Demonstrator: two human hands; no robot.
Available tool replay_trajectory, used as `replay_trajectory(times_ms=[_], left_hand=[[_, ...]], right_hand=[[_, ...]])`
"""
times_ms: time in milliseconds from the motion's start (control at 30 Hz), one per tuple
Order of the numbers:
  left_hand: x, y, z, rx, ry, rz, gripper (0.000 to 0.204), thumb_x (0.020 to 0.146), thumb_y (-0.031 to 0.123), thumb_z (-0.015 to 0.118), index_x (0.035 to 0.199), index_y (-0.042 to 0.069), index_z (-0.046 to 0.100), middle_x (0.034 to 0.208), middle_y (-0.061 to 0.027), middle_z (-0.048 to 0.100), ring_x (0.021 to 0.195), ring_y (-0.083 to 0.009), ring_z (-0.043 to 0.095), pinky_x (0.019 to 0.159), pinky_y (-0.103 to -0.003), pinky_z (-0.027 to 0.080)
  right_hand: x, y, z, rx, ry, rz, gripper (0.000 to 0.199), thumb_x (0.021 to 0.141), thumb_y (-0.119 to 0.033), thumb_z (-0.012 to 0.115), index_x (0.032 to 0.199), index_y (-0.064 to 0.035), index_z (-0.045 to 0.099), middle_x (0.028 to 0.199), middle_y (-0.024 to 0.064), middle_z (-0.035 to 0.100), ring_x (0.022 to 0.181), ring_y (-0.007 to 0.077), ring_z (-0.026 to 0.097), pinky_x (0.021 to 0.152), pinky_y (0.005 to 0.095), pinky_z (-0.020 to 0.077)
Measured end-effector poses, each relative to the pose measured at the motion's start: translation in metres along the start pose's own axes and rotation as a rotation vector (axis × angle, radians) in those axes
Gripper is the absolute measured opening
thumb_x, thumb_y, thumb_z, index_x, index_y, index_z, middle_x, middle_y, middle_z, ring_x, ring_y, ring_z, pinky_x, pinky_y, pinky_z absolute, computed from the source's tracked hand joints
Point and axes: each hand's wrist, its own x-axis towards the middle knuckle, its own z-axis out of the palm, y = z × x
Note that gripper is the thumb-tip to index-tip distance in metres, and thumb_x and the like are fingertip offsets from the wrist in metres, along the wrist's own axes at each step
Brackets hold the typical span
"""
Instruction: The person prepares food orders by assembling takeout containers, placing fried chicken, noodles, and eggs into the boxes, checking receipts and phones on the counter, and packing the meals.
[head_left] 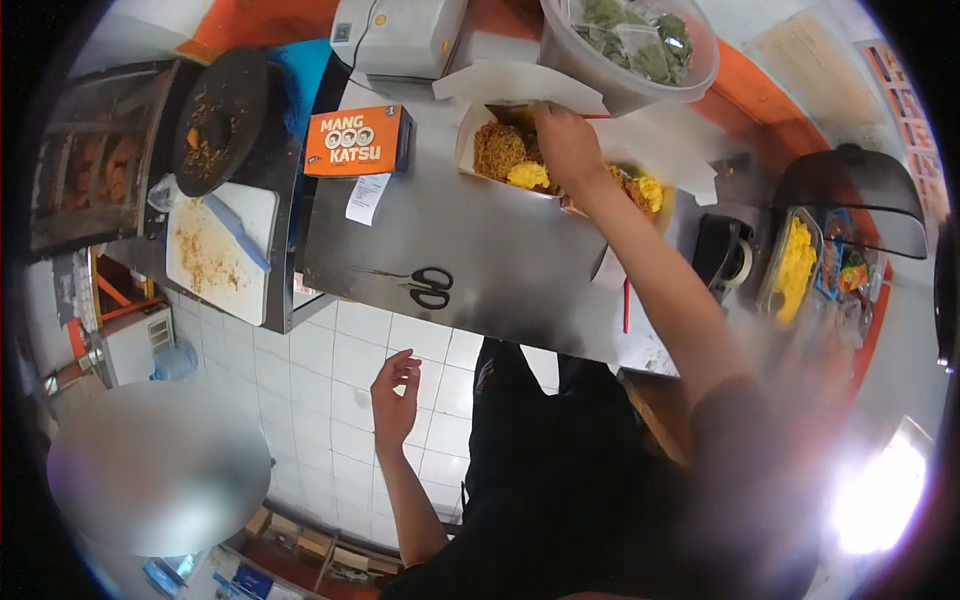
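My right hand [568, 146] reaches into the far right part of an open paper food box [465, 150] with noodles [500, 150] and yellow scrambled egg [528, 176]. Its fingers are drawn together, fingertips down by the inner wall; anything between them is hidden. Beneath my forearm is a second open box [573, 206], partly covered, with similar food and egg [650, 193]. My left hand [396, 395] hangs over the floor in front of the counter, empty, with loosely curled fingers and the thumb apart.
Black-handled scissors [431, 288] lie near the counter's front edge. A closed orange box [358, 142] stands left, with a paper slip [368, 198]. Behind the food are a white machine [398, 38] and a tub [630, 85] of green packets. Right: tape dispenser [722, 252], egg tray [795, 265].
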Motion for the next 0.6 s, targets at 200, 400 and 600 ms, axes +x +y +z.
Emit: replay_trajectory(times_ms=[200, 400, 600], left_hand=[[0.032, 0.004, 0.013, -0.052, -0.177, -0.005, 0.029, 0.098, 0.009, 0.061, 0.126, 0.003, 0.062, 0.108, -0.0087, 0.071, 0.094, -0.0171, 0.066, 0.085, -0.031, 0.052], [0.053, 0.041, 0.034, -0.033, -0.328, 0.142, 0.032, 0.099, 0.014, 0.062, 0.129, 0.003, 0.061, 0.11, -0.0097, 0.071, 0.099, -0.0182, 0.065, 0.09, -0.034, 0.051], [0.061, 0.041, 0.04, 0.064, -0.454, 0.139, 0.035, 0.1, 0.015, 0.061, 0.132, 0.002, 0.059, 0.116, -0.0112, 0.07, 0.101, -0.0191, 0.065, 0.093, -0.034, 0.05]], right_hand=[[0.011, -0.015, -0.006, -0.185, -0.159, 0.009, 0.027, 0.086, -0.004, 0.056, 0.113, -0.0025, 0.057, 0.092, 0.0198, 0.068, 0.083, 0.0374, 0.07, 0.069, 0.0462, 0.0574], [0.027, -0.03, 0.0, -0.019, -0.115, -0.061, 0.012, 0.088, -0.01, 0.055, 0.095, -0.0031, 0.062, 0.087, 0.0184, 0.068, 0.081, 0.0379, 0.07, 0.069, 0.0473, 0.0571], [0.015, -0.005, 0.004, -0.021, -0.157, 0.106, 0.014, 0.087, -0.01, 0.057, 0.091, -0.0008, 0.067, 0.089, 0.0204, 0.071, 0.086, 0.0359, 0.071, 0.074, 0.0457, 0.0587]])
